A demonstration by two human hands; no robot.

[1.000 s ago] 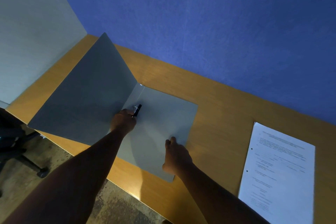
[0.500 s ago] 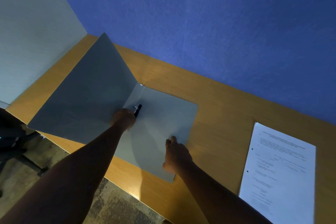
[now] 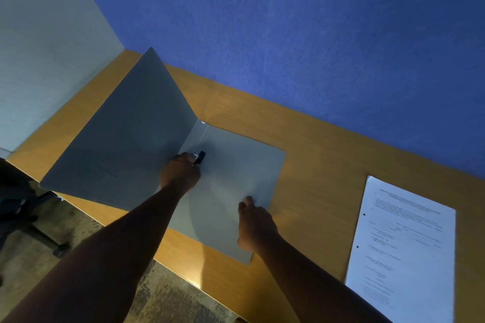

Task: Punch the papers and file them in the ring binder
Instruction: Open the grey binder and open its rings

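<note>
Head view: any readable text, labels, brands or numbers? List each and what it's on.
Nothing can be quoted.
Printed papers, lying on the desk: many lines of print, all too small and blurred to read.
Open grey binder: no text shows on its inner faces.
Black-and-metal mechanism at the left hand: no marking can be made out.
Blue wall: no signs.

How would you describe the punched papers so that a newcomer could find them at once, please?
Start at the wooden desk under the blue wall. Right of the open grey binder lies a white printed stack, the papers. Unlike the blank binder, it has text and two holes on its left edge.
</note>
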